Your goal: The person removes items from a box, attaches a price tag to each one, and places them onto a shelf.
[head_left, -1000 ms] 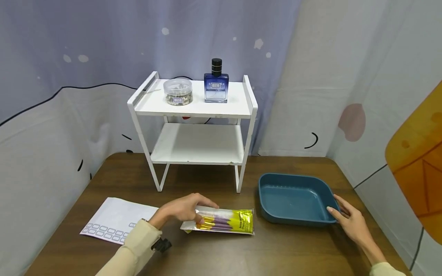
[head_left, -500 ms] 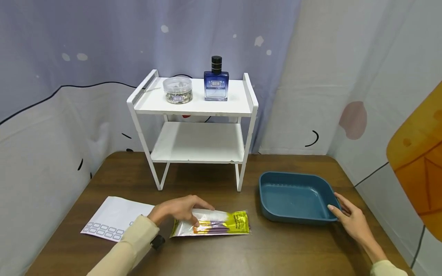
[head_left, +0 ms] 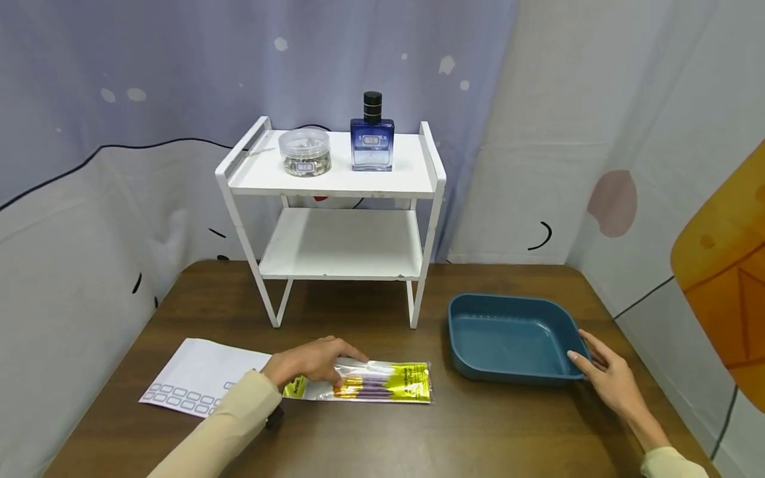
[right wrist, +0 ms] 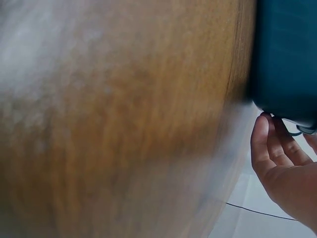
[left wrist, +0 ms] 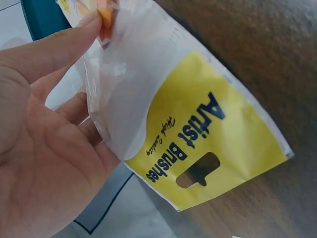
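A flat clear-and-yellow pack of artist brushes (head_left: 412,383) lies along the front middle of the brown table. My left hand (head_left: 309,362) holds it near its left part, thumb on the front face and fingers behind, as the left wrist view shows. Printed words and a hanging hole mark the pack's yellow end (left wrist: 223,114) in that view. To the right, a teal plastic tray (head_left: 508,375) stands with nothing inside. My right hand (head_left: 613,385) grips its right edge, the thumb over the rim and the fingers against the outer side.
A white two-tier shelf (head_left: 340,249) stands at the back. Its top carries a clear lidded jar (head_left: 305,154) and a blue perfume bottle (head_left: 372,143). A white printed sheet (head_left: 200,365) lies at the left, partly behind my left forearm. Curtains (head_left: 538,133) hang behind the table.
My left hand and the brush pack have shifted a little to the left, and the pack's yellow left end now shows beneath the hand. My right hand stays at the tray's edge.
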The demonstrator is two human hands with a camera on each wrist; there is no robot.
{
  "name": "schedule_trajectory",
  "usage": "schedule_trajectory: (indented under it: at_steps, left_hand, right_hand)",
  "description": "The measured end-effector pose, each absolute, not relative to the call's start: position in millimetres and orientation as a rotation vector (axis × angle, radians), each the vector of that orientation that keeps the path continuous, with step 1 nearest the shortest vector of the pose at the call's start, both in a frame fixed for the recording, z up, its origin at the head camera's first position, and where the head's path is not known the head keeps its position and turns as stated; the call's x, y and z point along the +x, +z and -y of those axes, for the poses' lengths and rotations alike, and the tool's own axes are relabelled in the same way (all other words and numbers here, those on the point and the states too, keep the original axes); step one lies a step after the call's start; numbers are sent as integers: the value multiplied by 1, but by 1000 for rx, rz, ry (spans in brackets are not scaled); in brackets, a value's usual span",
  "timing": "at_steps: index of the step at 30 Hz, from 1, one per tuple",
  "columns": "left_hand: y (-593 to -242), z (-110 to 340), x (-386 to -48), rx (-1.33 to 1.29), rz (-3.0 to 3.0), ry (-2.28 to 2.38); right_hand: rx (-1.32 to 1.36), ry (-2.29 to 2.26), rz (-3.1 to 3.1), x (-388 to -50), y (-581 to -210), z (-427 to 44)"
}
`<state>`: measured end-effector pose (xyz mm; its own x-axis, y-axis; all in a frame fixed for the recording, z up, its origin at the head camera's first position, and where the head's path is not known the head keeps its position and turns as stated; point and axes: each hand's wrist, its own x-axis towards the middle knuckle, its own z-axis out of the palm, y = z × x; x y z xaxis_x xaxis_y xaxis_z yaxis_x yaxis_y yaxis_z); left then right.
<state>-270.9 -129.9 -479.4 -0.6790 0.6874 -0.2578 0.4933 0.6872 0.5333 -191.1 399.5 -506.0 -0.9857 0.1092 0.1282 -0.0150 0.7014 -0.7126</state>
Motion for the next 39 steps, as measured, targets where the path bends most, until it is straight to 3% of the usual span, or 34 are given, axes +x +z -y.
schedule_trajectory:
  at_steps: [13,25,34,39]
  left_hand:
    - [-480,135,-270,925,-2528,573]
    - [-473,160,-272,1000,-2614,864]
    - [-461,191,-257,831,-2821,1115]
    - [-462,211,-246,703,-2938,1241]
  right_hand:
    - [-71,1155,2751,-191,-504,-399]
    - [-120,955,2696,-191,-496,-394]
    - [-256,894,2480,-188,-483,-369]
    - [-172,917,2317,-190,-474,-336]
